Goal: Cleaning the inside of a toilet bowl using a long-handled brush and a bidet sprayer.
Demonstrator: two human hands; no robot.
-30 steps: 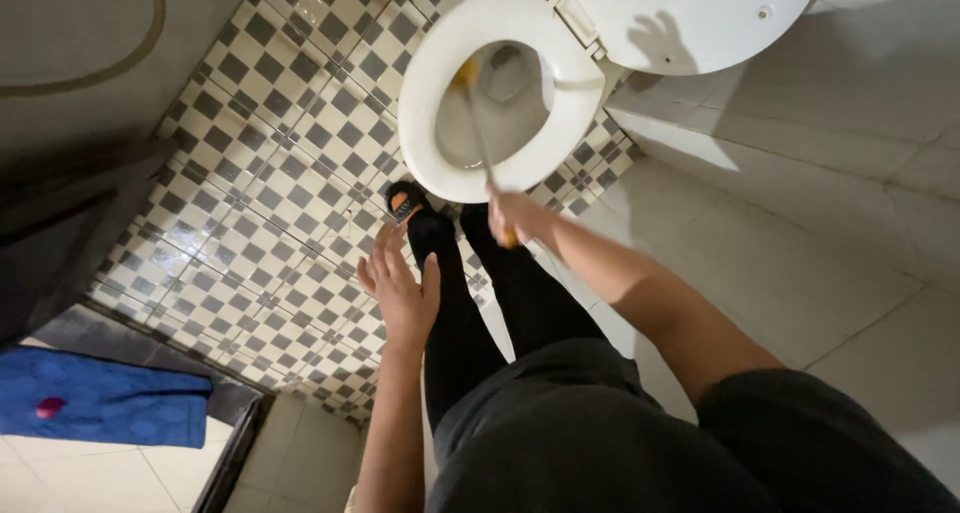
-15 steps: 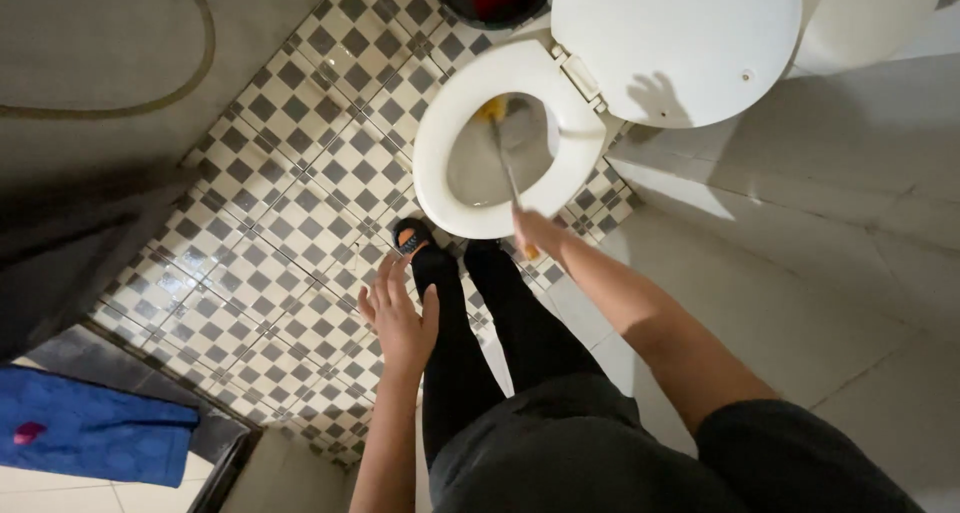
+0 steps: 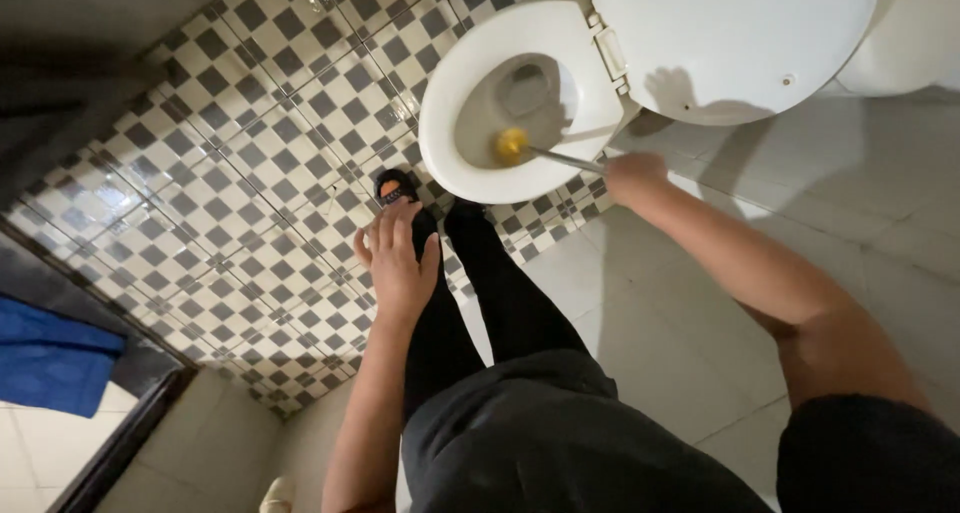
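A white toilet (image 3: 470, 48) stands at the top of the view with its lid (image 3: 735, 38) raised. My right hand (image 3: 632, 176) grips the thin handle of a toilet brush (image 3: 545, 154). The brush's yellow head (image 3: 510, 145) is down inside the bowl, near its lower rim. My left hand (image 3: 397, 258) hangs free in front of my black-clad legs (image 3: 470, 303), fingers spread, holding nothing. My feet in dark sandals (image 3: 395, 188) stand just before the bowl.
The floor is black-and-white checkered tile (image 3: 230, 163). Plain pale wall tiles (image 3: 800, 233) fill the right side. A blue cloth (image 3: 50, 358) lies at the lower left beyond a dark door frame (image 3: 120, 448).
The view has shifted so the toilet sits higher and closer. My right hand has swung to the right, and the brush head has moved from the bowl's far side to its near rim.
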